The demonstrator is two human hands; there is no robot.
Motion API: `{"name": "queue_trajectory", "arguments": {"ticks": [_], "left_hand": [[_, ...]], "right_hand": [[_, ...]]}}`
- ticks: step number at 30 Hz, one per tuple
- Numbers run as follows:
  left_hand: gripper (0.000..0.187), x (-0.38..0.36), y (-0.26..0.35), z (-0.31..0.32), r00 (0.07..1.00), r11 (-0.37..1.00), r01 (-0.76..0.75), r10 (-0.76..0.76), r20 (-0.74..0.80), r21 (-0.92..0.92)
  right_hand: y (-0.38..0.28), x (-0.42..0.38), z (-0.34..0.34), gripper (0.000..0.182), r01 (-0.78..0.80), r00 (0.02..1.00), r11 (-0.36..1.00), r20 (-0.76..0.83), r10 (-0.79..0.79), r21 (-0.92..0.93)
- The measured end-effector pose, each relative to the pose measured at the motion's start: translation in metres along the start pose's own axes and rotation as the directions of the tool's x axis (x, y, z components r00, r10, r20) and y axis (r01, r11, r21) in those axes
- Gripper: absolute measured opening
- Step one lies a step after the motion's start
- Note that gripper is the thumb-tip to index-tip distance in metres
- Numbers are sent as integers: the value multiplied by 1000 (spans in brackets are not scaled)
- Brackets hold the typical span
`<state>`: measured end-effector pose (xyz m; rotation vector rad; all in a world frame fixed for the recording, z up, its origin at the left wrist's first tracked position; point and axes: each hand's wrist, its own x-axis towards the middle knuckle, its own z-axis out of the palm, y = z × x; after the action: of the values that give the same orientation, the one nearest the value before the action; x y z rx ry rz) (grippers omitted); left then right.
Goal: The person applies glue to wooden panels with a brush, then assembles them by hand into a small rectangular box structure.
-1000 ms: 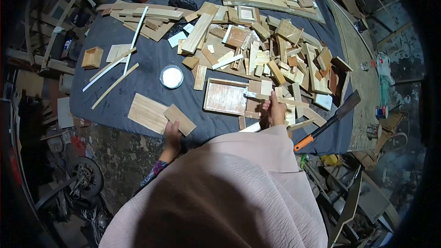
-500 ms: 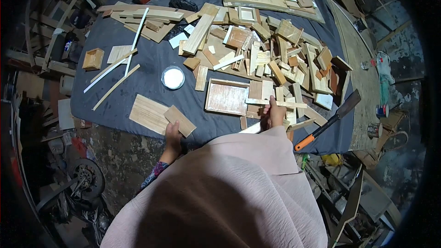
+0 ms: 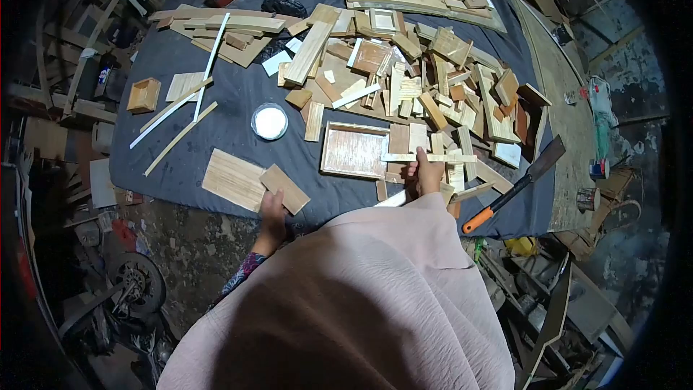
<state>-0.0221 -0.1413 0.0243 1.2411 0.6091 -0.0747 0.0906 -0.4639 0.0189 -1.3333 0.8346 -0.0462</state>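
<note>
My left hand [image 3: 272, 211] grips the lower edge of a small wooden board [image 3: 286, 189], its fingers closed there. That board overlaps the right end of a larger pale wooden board [image 3: 232, 179]. In my right hand [image 3: 430, 172] is a thin wooden strip [image 3: 456, 158], pinched and lying sideways. The strip's left end reaches the right rim of a shallow wooden tray [image 3: 355, 152]. Several short wood pieces lie beneath and around my right hand.
A big pile of wood offcuts [image 3: 390, 87] covers the table's middle and right. A machete [image 3: 530, 177] with an orange-ended handle lies at the right edge. A round container of white stuff [image 3: 270, 122], a small wooden box [image 3: 144, 95] and long strips [image 3: 180, 139] sit on the left.
My right hand and the wooden strip have shifted slightly left, toward the tray. The small board under my left hand is nearly where it was. The view has moved a little.
</note>
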Motion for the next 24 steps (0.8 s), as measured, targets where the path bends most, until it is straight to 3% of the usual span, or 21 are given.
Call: {"name": "queue_trajectory", "arguments": {"ticks": [2,5,9,13,19,21,22,24], "left_hand": [[25,-2,3,4,1000,996,-25,25,-4,-91],[25,-7,12,7,1000,994,27,-27,0,-102],[25,-4,3,1,999,999,0,2,39,-48],[25,-5,6,4,1000,993,13,-12,10,-114],[25,-5,10,2,1000,991,16,-14,10,-133],[24,-9,9,0,1000,991,21,-21,4,-131],[24,-8,7,-1,1000,994,11,-9,22,-113],[25,-5,7,-5,999,996,37,-39,-21,-85]], "right_hand": [[4,-1,-4,18,20,999,999,31,-19,-31],[1,-15,-8,17,49,998,995,38,-46,-86],[1,-8,-6,17,60,998,997,19,-59,-45],[-1,1,-2,18,15,1000,999,15,-15,30],[12,-7,-17,23,48,997,997,64,-44,-53],[16,-8,-17,21,43,999,999,-16,-43,-5],[9,-11,-14,19,98,995,990,1,-98,101],[-1,-10,-3,26,55,990,977,116,-81,208]]}}
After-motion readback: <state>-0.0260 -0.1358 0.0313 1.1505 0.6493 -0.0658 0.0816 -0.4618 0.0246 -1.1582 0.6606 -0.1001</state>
